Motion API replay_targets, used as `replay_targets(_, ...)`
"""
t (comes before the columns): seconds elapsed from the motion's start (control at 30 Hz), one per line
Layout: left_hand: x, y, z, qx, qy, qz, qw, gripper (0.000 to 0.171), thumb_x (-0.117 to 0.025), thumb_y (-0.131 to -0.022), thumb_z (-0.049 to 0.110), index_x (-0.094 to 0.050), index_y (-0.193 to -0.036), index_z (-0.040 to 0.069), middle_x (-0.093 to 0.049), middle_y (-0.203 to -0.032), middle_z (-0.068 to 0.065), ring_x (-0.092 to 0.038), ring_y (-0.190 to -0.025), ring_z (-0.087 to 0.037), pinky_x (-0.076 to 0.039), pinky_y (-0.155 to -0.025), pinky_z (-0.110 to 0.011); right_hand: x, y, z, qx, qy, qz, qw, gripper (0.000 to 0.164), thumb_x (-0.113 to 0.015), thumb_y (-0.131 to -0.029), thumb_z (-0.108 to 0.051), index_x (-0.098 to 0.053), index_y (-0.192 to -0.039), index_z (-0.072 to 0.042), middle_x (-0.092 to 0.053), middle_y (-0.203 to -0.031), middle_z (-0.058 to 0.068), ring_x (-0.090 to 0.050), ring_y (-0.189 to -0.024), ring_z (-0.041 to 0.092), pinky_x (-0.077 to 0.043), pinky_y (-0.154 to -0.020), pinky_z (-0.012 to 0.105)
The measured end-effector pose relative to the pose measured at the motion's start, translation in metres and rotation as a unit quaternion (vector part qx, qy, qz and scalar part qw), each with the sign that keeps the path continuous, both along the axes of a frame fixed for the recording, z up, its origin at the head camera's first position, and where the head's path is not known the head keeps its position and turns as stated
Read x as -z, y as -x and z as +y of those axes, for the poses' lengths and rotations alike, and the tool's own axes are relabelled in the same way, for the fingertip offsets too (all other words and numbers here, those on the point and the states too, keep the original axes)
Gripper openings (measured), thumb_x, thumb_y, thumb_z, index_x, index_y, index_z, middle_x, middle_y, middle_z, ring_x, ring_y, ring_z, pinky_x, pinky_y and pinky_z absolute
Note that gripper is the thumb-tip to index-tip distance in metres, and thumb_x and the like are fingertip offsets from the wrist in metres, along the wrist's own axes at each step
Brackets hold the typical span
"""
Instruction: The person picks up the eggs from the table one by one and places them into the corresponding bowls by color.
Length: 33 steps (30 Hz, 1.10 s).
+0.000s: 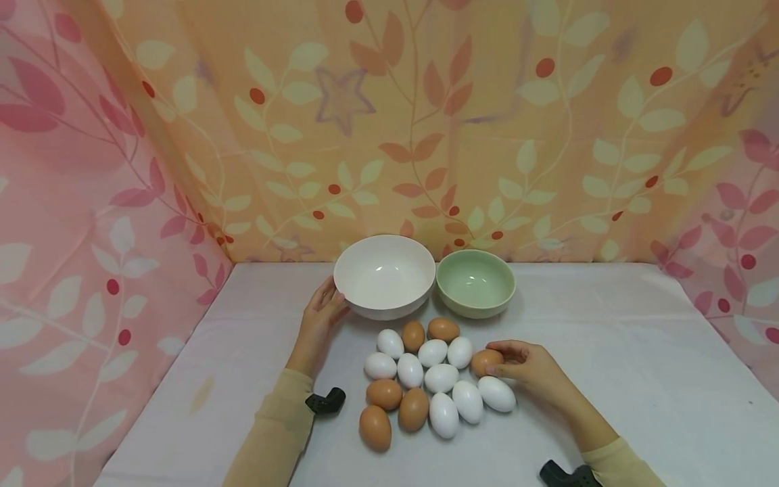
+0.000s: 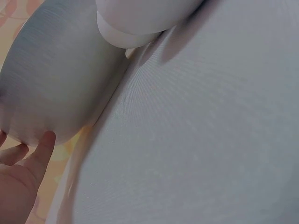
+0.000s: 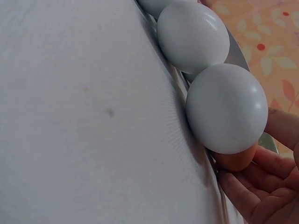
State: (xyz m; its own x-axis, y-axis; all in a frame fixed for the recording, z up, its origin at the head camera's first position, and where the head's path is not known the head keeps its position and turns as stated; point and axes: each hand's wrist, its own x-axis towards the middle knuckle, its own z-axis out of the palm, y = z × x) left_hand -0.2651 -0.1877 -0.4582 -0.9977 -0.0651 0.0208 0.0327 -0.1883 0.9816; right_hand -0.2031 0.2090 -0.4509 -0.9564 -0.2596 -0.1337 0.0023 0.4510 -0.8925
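A white bowl (image 1: pixel 385 277) stands at the back of the table, and my left hand (image 1: pixel 321 312) touches its left side. In the left wrist view the fingertips (image 2: pixel 47 138) rest against the bowl's outer wall (image 2: pixel 56 70). My right hand (image 1: pixel 528 368) pinches a brown egg (image 1: pixel 485 362) between thumb and fingers, at the right side of a group of white and brown eggs. In the right wrist view a white egg (image 3: pixel 227 108) partly hides that brown egg. More white eggs (image 1: pixel 441 378) and brown eggs (image 1: pixel 414 409) lie close together on the table.
A light green bowl (image 1: pixel 476 283) stands just right of the white one. White cloth covers the table (image 1: pixel 645 379). Patterned fabric (image 1: pixel 414 122) hangs behind and at both sides. A black device (image 1: pixel 325 402) is on each wrist.
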Motion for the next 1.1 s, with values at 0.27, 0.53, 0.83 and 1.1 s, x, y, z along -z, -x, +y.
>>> replay_targets(0.27, -0.001, -0.001, 0.006, -0.024, 0.002, -0.009, 0.9997, 0.066, -0.059, -0.101, 0.027, -0.027, -0.157, 0.014, -0.023, -0.166, -0.007, -0.039, -0.144, -0.023, -0.040, -0.116, -0.049, 0.000, 0.001, 0.000, 0.002, -0.007, 0.000, 1.000, 0.056, -0.079, -0.085, -0.029, -0.062, -0.130, -0.001, -0.066, -0.130, 0.014, -0.062, -0.116, 0.016, -0.050, -0.085, 0.013)
replay_targets(0.53, 0.001, 0.001, 0.010, -0.015, -0.011, -0.007, 0.9998, 0.069, -0.059, -0.101, 0.021, -0.021, -0.158, 0.016, -0.019, -0.167, -0.004, -0.027, -0.151, -0.019, -0.036, -0.119, -0.048, 0.000, 0.001, 0.000, 0.003, -0.009, -0.003, 1.000, 0.056, -0.080, -0.084, -0.030, -0.063, -0.130, -0.002, -0.067, -0.130, 0.013, -0.062, -0.111, 0.008, -0.050, -0.085, 0.013)
replay_targets(0.83, -0.001, 0.001, 0.012, 0.000, -0.009, -0.003, 1.0000, 0.073, -0.057, -0.101, 0.018, -0.014, -0.160, 0.021, -0.010, -0.169, 0.001, -0.019, -0.154, -0.015, -0.035, -0.120, -0.045, -0.001, 0.000, -0.001, 0.010, -0.020, -0.010, 1.000, 0.056, -0.080, -0.084, -0.030, -0.064, -0.129, -0.001, -0.068, -0.128, 0.014, -0.063, -0.115, 0.018, -0.050, -0.085, 0.014)
replay_targets(1.1, -0.002, 0.001, 0.013, 0.002, -0.014, -0.003, 0.9999, 0.072, -0.056, -0.102, 0.018, -0.014, -0.160, 0.021, -0.012, -0.169, 0.003, -0.021, -0.153, -0.014, -0.035, -0.120, -0.044, -0.001, -0.001, -0.002, 0.019, -0.024, -0.009, 0.999, 0.055, -0.081, -0.083, -0.030, -0.065, -0.127, -0.001, -0.069, -0.125, 0.014, -0.063, -0.110, 0.014, -0.050, -0.084, 0.016)
